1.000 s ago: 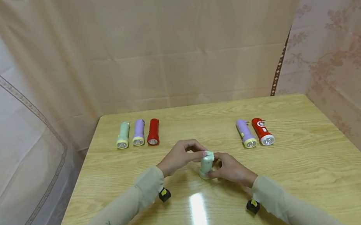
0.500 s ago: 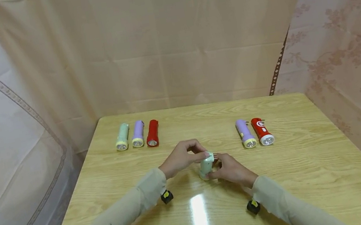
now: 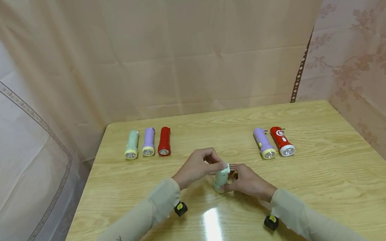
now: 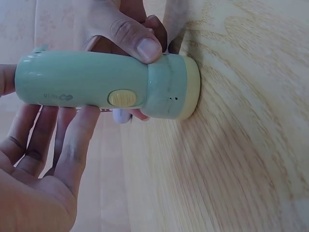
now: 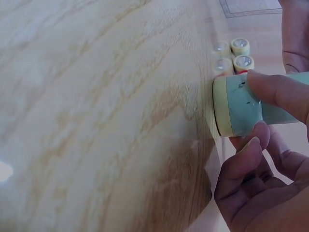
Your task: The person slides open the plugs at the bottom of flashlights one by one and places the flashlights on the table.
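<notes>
A mint green flashlight (image 3: 221, 178) stands upright on its pale yellow lens end on the wooden table. My left hand (image 3: 197, 167) holds its upper end; in the left wrist view, the left fingers (image 4: 72, 145) lie along the side near the yellow switch (image 4: 122, 98), and the thumb is at the end. My right hand (image 3: 249, 181) grips the lower part, its thumb (image 5: 277, 92) on the head in the right wrist view. Metal prongs (image 3: 232, 167) stick out sideways at the top, beside the right fingers.
At the back left lie three flashlights: mint green (image 3: 132, 145), purple (image 3: 149, 142) and red (image 3: 164, 141). To the right lie a purple flashlight (image 3: 264, 143) and a red one with a white rim (image 3: 282, 141). A cloth curtain (image 3: 181, 46) hangs behind the table (image 3: 339, 181).
Prongs now show at the flashlight's top right side; one second ago they could not be seen. The left hand has shifted slightly right. The right hand has stayed nearly still.
</notes>
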`<state>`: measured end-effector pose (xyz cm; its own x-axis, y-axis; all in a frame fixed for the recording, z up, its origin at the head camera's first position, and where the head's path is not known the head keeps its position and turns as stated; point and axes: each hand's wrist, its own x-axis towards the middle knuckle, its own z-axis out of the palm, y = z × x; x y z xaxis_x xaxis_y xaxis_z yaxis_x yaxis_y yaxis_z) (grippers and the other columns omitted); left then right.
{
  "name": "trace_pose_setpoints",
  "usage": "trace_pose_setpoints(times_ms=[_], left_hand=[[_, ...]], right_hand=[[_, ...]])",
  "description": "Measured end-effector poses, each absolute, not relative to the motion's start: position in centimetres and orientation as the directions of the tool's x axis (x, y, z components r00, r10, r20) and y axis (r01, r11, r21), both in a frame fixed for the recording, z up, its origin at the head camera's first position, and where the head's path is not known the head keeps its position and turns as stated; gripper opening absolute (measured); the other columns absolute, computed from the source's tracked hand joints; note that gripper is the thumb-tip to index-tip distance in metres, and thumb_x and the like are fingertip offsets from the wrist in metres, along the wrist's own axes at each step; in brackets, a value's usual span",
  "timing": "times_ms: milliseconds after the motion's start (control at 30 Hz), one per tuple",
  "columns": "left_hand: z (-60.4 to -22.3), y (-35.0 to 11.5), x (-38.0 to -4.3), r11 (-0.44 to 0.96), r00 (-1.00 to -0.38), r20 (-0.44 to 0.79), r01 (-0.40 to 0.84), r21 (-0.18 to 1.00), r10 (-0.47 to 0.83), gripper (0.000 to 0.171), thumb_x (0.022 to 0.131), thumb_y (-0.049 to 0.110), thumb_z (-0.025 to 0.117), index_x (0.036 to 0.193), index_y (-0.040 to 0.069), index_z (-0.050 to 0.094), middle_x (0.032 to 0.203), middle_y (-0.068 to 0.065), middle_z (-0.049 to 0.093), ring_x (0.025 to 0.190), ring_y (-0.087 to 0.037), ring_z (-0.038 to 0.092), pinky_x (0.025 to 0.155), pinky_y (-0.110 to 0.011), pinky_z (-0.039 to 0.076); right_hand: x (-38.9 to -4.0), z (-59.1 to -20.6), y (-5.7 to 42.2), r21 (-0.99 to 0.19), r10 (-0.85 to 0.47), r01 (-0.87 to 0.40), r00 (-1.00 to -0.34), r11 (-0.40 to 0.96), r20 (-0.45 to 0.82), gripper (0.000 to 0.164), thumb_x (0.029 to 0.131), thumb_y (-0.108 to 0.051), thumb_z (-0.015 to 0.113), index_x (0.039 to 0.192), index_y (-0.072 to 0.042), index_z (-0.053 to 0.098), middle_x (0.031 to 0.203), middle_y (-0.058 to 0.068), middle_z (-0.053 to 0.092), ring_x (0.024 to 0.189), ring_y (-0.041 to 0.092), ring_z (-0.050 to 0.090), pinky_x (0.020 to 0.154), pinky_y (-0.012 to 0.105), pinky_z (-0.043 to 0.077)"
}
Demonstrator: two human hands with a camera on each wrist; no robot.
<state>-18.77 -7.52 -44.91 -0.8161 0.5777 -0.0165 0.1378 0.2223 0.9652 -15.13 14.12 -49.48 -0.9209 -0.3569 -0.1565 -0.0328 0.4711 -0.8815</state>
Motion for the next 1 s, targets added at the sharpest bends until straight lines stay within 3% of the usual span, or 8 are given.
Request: trace_pose_setpoints(times_ms=[300,467,733,1000], left_hand=[[-45.5,-7.2,-19.0,0.201,-0.810,0.003,0.149,0.968,0.587,0.019,0.093,0.032,0.080,0.099,0.015,0.071,0.101,-0.004,0.069,0.093,-0.023,0.061,0.082,-0.037,0.061],[-46.2,-7.8,-19.1,0.192,-0.791,0.059,0.219,0.957,0.610,0.021,0.092,0.037,0.080,0.103,0.020,0.072,0.104,-0.001,0.070,0.098,-0.023,0.062,0.086,-0.039,0.058],[-46.8,-8.7,-19.2,0.132,-0.721,0.136,0.303,0.944,0.679,0.035,0.084,0.024,0.089,0.113,0.020,0.069,0.111,-0.001,0.068,0.105,-0.022,0.062,0.088,-0.039,0.058],[-47.1,-8.6,-19.1,0.139,-0.733,0.196,0.370,0.919,0.651,0.032,0.087,0.023,0.086,0.114,0.019,0.071,0.109,0.003,0.070,0.102,-0.016,0.065,0.089,-0.037,0.058]], right_hand=[[-15.1,-49.5,14.4,-0.873,-0.337,-0.025,-0.927,0.487,-0.162,0.045,0.081,-0.027,0.090,0.120,-0.014,0.071,0.104,0.003,0.067,0.095,0.023,0.057,0.078,0.034,0.047],[-15.1,-49.6,14.2,-0.878,-0.348,-0.024,-0.923,0.477,-0.164,0.043,0.082,-0.028,0.090,0.118,-0.015,0.071,0.106,0.001,0.068,0.099,0.025,0.057,0.081,0.035,0.047],[-14.9,-49.4,14.1,-0.884,-0.368,-0.030,-0.915,0.466,-0.163,0.037,0.083,-0.027,0.089,0.114,-0.016,0.072,0.104,0.003,0.067,0.095,0.024,0.057,0.078,0.036,0.049],[-14.9,-49.3,14.1,-0.883,-0.373,-0.040,-0.914,0.468,-0.156,0.038,0.084,-0.028,0.088,0.117,-0.018,0.072,0.106,0.003,0.066,0.095,0.025,0.057,0.074,0.036,0.051]])
